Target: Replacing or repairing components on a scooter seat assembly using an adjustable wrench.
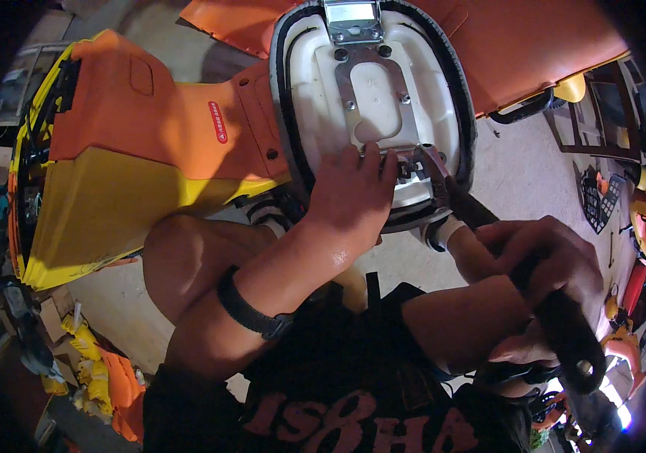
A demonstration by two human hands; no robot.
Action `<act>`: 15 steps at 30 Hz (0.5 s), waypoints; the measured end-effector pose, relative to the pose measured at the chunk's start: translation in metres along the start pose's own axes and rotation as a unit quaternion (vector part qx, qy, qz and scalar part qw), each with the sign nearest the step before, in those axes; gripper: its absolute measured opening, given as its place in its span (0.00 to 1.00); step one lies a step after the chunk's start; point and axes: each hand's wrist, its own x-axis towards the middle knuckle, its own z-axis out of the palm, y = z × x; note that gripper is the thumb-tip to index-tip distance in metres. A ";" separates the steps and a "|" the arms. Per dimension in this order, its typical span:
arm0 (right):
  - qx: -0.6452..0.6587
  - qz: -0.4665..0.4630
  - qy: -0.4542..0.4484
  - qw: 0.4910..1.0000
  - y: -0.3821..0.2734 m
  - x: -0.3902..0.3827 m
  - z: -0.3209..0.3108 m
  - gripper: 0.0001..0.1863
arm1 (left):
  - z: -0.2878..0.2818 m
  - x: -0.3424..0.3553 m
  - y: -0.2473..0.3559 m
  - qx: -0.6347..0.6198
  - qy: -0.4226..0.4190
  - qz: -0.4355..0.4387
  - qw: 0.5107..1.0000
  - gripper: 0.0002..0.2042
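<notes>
An upturned vehicle seat (304,143) shows its white plastic underside and dark padded rim. A metal plate (344,90) is bolted along its middle, with a silver hinge bracket (355,30) at the far end. My left hand (357,185) lies on the near part of the seat base, fingers stretched toward a small metal latch piece (411,167). In my right hand (546,264) is a black-handled wrench (481,210), its fist closed around the handle. The metal head of the tool meets the latch area at the near right of the seat.
An orange and yellow vehicle body (138,121) stands to the left. Behind the seat on the right is a large orange panel (538,45). My knees flank the seat from below. Yellow and orange parts (104,370) lie at lower left; a dark frame (602,113) stands at right.
</notes>
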 end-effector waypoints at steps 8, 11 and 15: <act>-0.038 -0.023 -0.044 0.998 -0.004 -0.005 -0.008 0.23 | 0.000 0.003 0.001 -0.031 0.022 0.015 0.999 0.47; -0.005 -0.050 -0.087 0.995 -0.001 -0.002 -0.014 0.22 | -0.002 0.006 0.003 -0.027 0.014 0.016 0.999 0.46; -0.058 -0.042 -0.159 0.985 -0.003 0.013 -0.012 0.22 | -0.002 -0.001 -0.002 -0.009 -0.004 0.000 1.000 0.45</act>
